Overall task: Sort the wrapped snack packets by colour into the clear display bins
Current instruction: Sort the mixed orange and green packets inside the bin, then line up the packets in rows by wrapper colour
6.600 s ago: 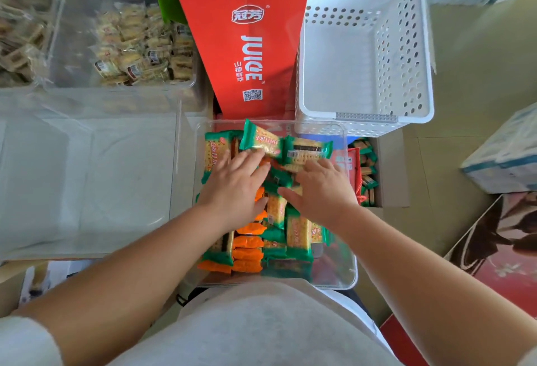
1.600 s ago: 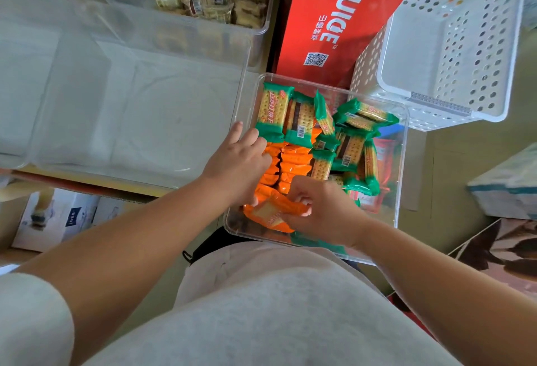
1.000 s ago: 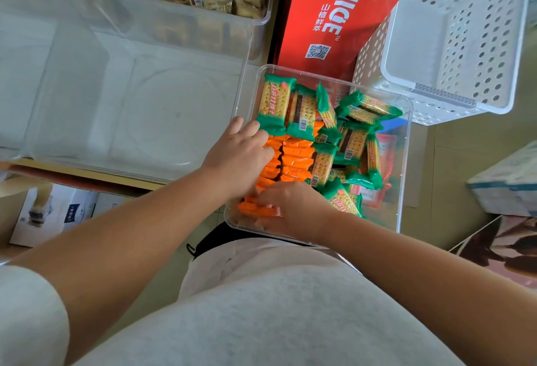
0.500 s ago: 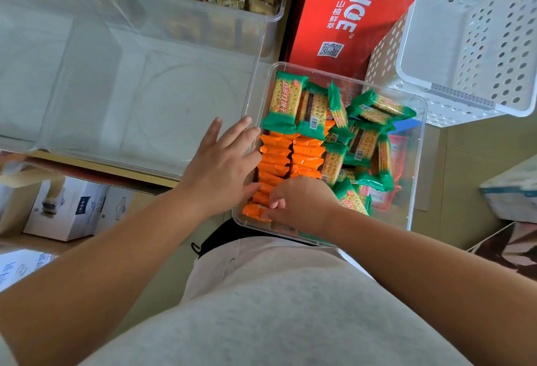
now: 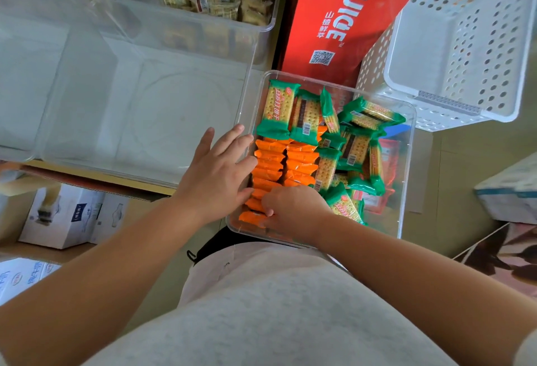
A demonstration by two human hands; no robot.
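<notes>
Two rows of crinkly orange foil packets (image 5: 270,159) stand in your clear plastic bin (image 5: 409,168).
Your left hand (image 5: 218,174) lies flat against them; your right hand (image 5: 293,208) pinches the nearest.

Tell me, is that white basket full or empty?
Empty: the white perforated basket shows only its bare floor and walls.

Plain bright orange packets (image 5: 270,159). The green packets (image 5: 279,110) have green ends, yellow dotted cracker print, red lettering; some w/ b&w barcodes. The bin (image 5: 406,162) is clear. Red carton (image 5: 334,17), white "JUICE" lettering, b&w QR code. White basket (image 5: 465,46) w/ rows of round holes. Heathered grey top (image 5: 276,307). White boxes (image 5: 58,217), blue print.
</notes>
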